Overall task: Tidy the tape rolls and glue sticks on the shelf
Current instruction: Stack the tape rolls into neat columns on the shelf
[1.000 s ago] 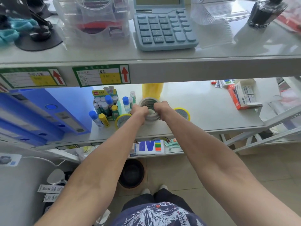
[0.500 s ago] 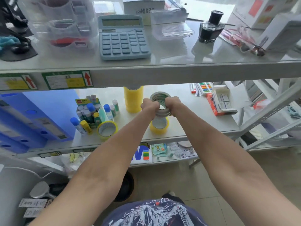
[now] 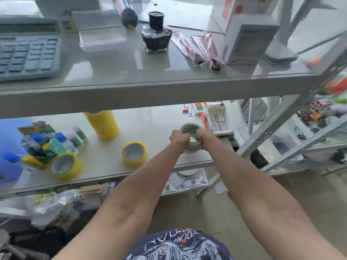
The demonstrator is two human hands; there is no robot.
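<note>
Fingers of the left hand [image 3: 178, 140] and right hand [image 3: 204, 137] are curled tight on opposite sides of a stack of white tape rolls [image 3: 190, 128], held over the right part of the middle shelf [image 3: 154, 167]; two yellow tape rolls [image 3: 133, 153] lie flat to the left; glue sticks [image 3: 40, 142] cluster further left, near a yellow bottle [image 3: 102, 124]; a calculator [image 3: 28, 53] sits on the shelf above
</note>
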